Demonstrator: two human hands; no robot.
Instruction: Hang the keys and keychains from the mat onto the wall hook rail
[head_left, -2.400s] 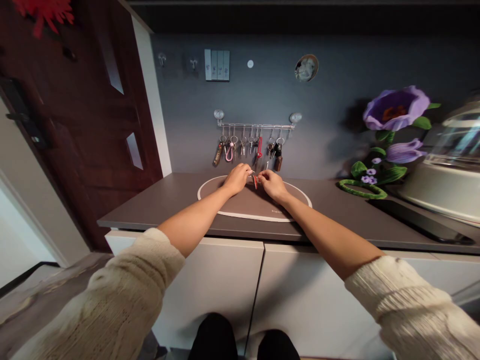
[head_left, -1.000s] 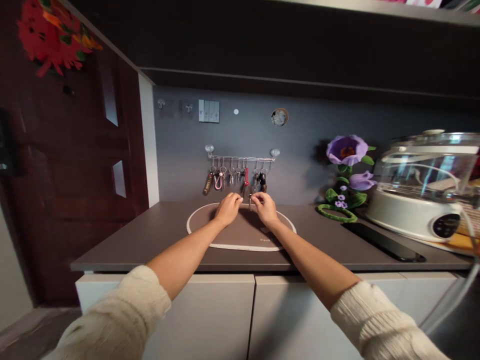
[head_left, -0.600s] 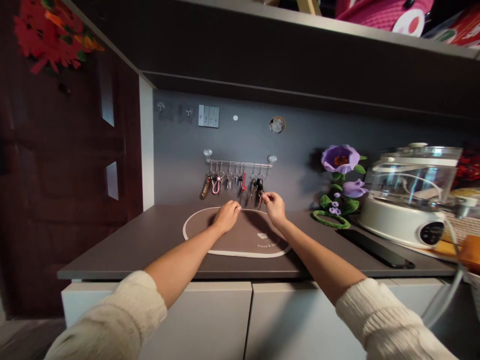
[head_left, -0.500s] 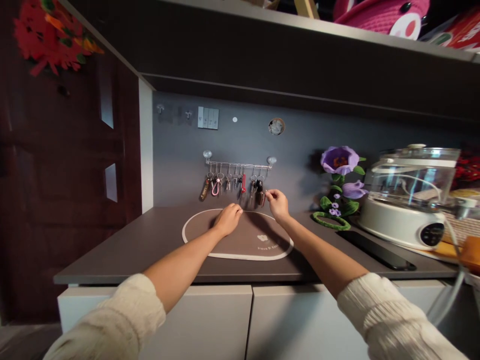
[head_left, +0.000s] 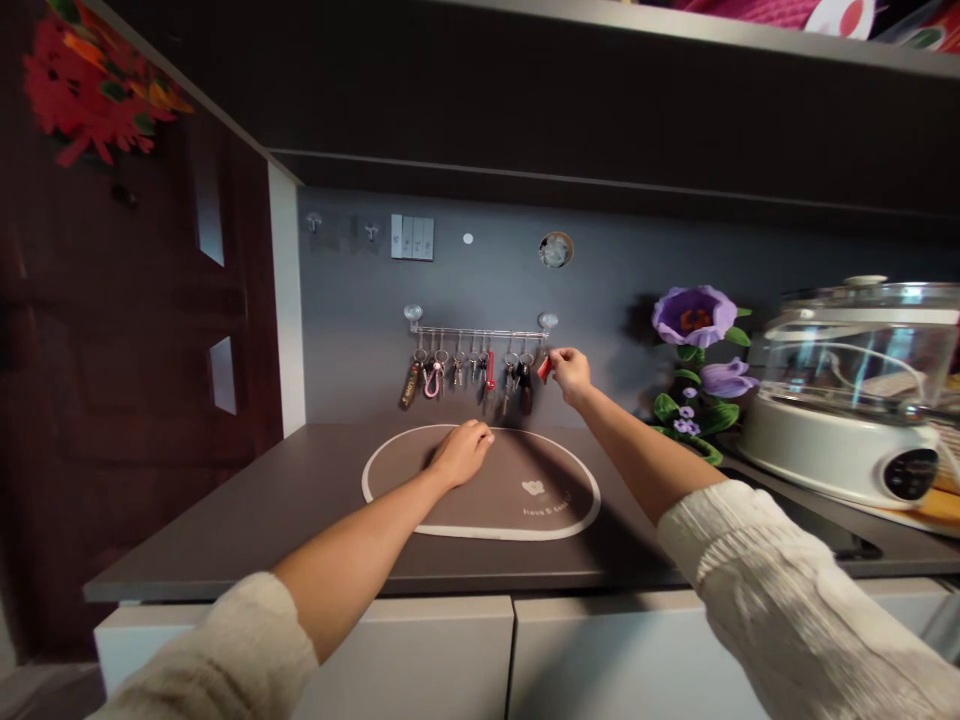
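Pinching right hand: thumb and fingertips drawn together, no gap showing between them, on the edge of a small red tag; whether a ring or key goes with it is too small to tell
Red tag: just left of the right fingertips and slightly below them, in front of the grey-blue wall; long axis slanted, upper end toward the fingers, lower end down and left
Clear hook rail: level, a suction cup at its right end; that end stands just above the tag, the key relation here; whether tag and hook touch, I cannot tell
Nearest hanging neighbour: the dark key fob, just left of the tag; the red strap hangs farther left, the pink loop beyond that
Left hand: low over the oval brown mat, fingers curled; I cannot tell whether anything is inside them; well apart from the tag, so the right is the nearer hand
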